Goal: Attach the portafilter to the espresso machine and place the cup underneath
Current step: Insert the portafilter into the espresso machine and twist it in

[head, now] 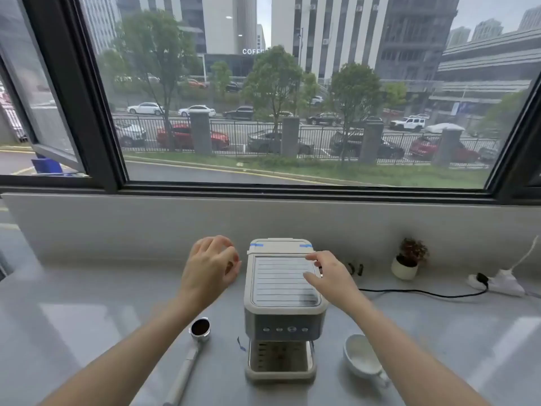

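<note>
A cream and grey espresso machine [282, 306] stands in the middle of the counter, its drip tray [280, 360] bare. The portafilter [193, 347] lies on the counter to its left, its basket filled with dark coffee grounds and its long handle pointing toward me. A white cup [361, 356] sits on the counter to the machine's right, handle toward me. My left hand [209, 268] hovers beside the machine's upper left with fingers loosely curled, holding nothing. My right hand [329, 275] rests over the machine's top right edge, fingers spread.
A small potted plant [408, 259] stands at the back right. A black cable [424, 293] runs along the counter to a white power strip [497, 282]. A large window rises behind the counter's low wall [146, 227].
</note>
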Demonstrator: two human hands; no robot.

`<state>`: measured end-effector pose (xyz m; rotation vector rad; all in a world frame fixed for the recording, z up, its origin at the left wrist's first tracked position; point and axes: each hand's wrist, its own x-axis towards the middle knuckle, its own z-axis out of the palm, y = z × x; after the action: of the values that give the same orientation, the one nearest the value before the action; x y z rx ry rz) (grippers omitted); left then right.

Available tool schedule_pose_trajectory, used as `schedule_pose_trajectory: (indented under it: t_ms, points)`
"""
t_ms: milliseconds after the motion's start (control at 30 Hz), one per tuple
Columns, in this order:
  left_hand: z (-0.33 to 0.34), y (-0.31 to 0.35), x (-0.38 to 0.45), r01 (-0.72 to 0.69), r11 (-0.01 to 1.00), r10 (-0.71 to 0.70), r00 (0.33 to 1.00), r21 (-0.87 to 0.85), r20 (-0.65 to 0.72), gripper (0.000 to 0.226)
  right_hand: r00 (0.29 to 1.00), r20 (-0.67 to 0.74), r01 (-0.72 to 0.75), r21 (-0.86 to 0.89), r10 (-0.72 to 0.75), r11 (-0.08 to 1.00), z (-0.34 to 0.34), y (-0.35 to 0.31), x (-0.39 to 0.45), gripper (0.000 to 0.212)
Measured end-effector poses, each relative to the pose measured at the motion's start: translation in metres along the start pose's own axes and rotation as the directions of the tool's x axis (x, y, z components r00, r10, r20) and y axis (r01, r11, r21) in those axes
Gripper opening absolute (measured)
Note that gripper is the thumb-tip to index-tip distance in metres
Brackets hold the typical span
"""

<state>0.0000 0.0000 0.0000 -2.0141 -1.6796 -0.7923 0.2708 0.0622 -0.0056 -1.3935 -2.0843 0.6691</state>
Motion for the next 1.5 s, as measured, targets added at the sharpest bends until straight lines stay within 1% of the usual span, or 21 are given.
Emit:
schedule_pose_trajectory:
  t_ms: [67,133,200,233,300,400,500,533,567,667,767,867,1000,1067,1167,1233,1300,1500]
  points:
    - [0.019,-0.007,-0.016,0.053,0.998,-0.052,0.998,-0.024,0.045,0.019,0.999,0.04,-0.034,-0.05,0.036,0.998,0.015,0.003,0.003,0.039]
    - [0.038,-0.012,-0.043,0.108,0.994,-0.102,0.984,-0.032,0.147,0.022,0.995,0.078,-0.058,-0.098,0.066,0.993,0.028,0.008,0.005,0.04]
    - [0.058,-0.018,-0.068,0.153,0.988,-0.142,0.961,-0.031,0.236,0.011,0.995,0.079,-0.047,-0.157,0.06,0.986,0.042,0.014,0.01,0.041]
    - [0.067,-0.022,-0.079,0.191,0.981,-0.178,0.944,-0.023,0.277,0.009,0.996,0.074,-0.034,-0.191,0.049,0.981,0.046,0.015,0.012,0.042]
    - [0.084,-0.029,-0.104,0.272,0.962,-0.253,0.896,0.0,0.364,0.017,0.998,0.06,0.0,-0.248,0.016,0.969,0.055,0.016,0.014,0.044]
    - [0.105,-0.035,-0.141,0.327,0.943,-0.316,0.819,0.063,0.479,0.022,0.997,0.065,0.064,-0.321,-0.045,0.945,0.066,0.019,0.014,0.048]
    - [0.12,-0.04,-0.171,0.407,0.907,-0.401,0.752,0.11,0.523,0.018,0.995,0.083,0.083,-0.366,-0.056,0.927,0.069,0.022,0.016,0.052]
    - [0.124,-0.041,-0.179,0.44,0.889,-0.431,0.71,0.128,0.557,0.02,0.995,0.091,0.08,-0.379,-0.049,0.922,0.07,0.024,0.016,0.053]
    - [0.127,-0.042,-0.187,0.452,0.88,-0.448,0.683,0.148,0.577,0.024,0.994,0.097,0.075,-0.392,-0.04,0.917,0.071,0.026,0.017,0.053]
    - [0.133,-0.045,-0.205,0.512,0.828,-0.533,0.588,0.229,0.609,0.026,0.995,0.093,0.065,-0.411,-0.029,0.91,0.073,0.027,0.016,0.053]
    - [0.141,-0.048,-0.226,0.555,0.787,-0.587,0.538,0.27,0.605,0.021,0.996,0.083,0.064,-0.424,-0.031,0.903,0.074,0.027,0.016,0.053]
    - [0.146,-0.047,-0.24,0.597,0.748,-0.632,0.508,0.288,0.585,0.02,0.996,0.088,0.054,-0.44,-0.017,0.897,0.074,0.027,0.015,0.054]
    - [0.15,-0.047,-0.244,0.616,0.702,-0.67,0.402,0.357,0.624,0.016,0.996,0.088,0.047,-0.433,-0.009,0.9,0.074,0.026,0.015,0.054]
    - [0.152,-0.043,-0.241,0.644,0.677,-0.678,0.358,0.357,0.642,0.015,0.996,0.088,0.045,-0.434,-0.007,0.9,0.074,0.026,0.015,0.054]
    - [0.156,-0.036,-0.234,0.758,0.586,-0.702,0.297,0.287,0.648,0.018,0.997,0.08,0.039,-0.437,-0.004,0.899,0.074,0.026,0.014,0.054]
    - [0.155,-0.034,-0.23,0.804,0.545,-0.717,0.298,0.24,0.63,0.018,0.997,0.081,0.039,-0.436,-0.004,0.899,0.074,0.025,0.014,0.054]
    - [0.15,-0.034,-0.23,0.818,0.53,-0.735,0.312,0.223,0.603,0.015,0.997,0.08,0.041,-0.44,-0.007,0.897,0.074,0.025,0.013,0.054]
    - [0.129,-0.028,-0.247,0.81,0.557,-0.723,0.366,0.182,0.587,0.013,0.996,0.089,0.042,-0.454,-0.001,0.89,0.073,0.025,0.013,0.055]
